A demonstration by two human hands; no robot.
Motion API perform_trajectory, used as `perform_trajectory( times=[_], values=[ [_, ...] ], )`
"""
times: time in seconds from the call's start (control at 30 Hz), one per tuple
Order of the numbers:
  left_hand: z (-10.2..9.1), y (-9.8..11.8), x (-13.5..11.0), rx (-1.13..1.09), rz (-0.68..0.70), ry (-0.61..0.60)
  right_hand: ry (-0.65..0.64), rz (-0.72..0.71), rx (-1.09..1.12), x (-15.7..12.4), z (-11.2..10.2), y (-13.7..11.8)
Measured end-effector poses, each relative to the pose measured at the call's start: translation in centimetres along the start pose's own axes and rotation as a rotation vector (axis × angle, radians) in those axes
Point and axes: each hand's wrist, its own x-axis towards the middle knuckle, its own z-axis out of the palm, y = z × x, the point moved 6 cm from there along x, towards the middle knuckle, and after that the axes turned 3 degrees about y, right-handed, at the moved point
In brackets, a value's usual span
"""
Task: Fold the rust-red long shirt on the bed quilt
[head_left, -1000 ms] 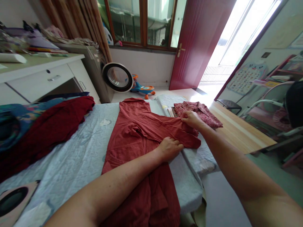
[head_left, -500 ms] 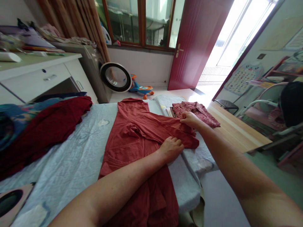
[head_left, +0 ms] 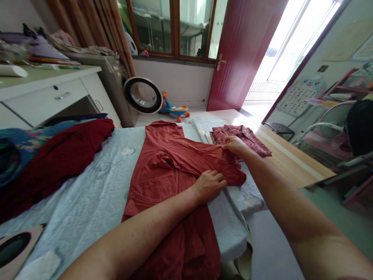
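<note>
A rust-red garment (head_left: pixel 171 167) lies spread along the light blue sheet (head_left: pixel 93 194) of the bed, its lower part hanging over the near edge. My left hand (head_left: pixel 209 185) rests on the garment's folded-over flap with fingers curled, pinching the cloth at its near edge. My right hand (head_left: pixel 234 146) grips the far edge of the same flap, fingers closed on the fabric. Just beyond my right hand lies a folded red patterned garment (head_left: pixel 243 137).
A dark red cloth (head_left: pixel 58 155) and blue patterned fabric (head_left: pixel 17 147) are heaped at the bed's left. A wooden bench or board (head_left: pixel 288 159) runs along the right. Behind stand a washing machine (head_left: pixel 128 93), a white desk (head_left: pixel 49 93), a toy car (head_left: pixel 175 110) and a red door (head_left: pixel 241 50).
Both hands stay on the flap of the rust-red garment with almost no shift; only the camera has moved slightly.
</note>
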Motion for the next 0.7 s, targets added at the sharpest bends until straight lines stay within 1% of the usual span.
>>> perform_trajectory(
  times=[0.17, 0.27, 0.37, 0.43, 0.53, 0.6, 0.7],
  values=[
    [1.0, 0.0, -0.7, -0.010, -0.024, 0.010, 0.001, -0.039, -0.084, 0.1, 0.1, -0.3],
    [1.5, 0.0, -1.1, -0.011, -0.038, 0.022, -0.047, -0.118, -0.142, -0.2, 0.7, -1.3],
    [1.7, 0.1, -1.2, -0.009, -0.038, 0.043, -0.087, -0.275, -0.346, -0.7, 1.8, -2.9],
    [1.8, 0.1, -1.2, -0.006, -0.030, 0.048, -0.110, -0.338, -0.513, -1.0, 2.8, -3.6],
    [2.0, 0.1, -1.3, 0.001, -0.026, 0.043, -0.141, -0.326, -0.650, -0.9, 4.0, -4.0],
    [2.1, 0.1, -1.3, 0.001, -0.024, 0.042, -0.147, -0.307, -0.664, -0.7, 4.4, -4.1],
    [2.0, 0.1, -1.3, -0.005, -0.016, 0.051, -0.136, -0.287, -0.666, -0.5, 4.4, -4.3]
  ],
)
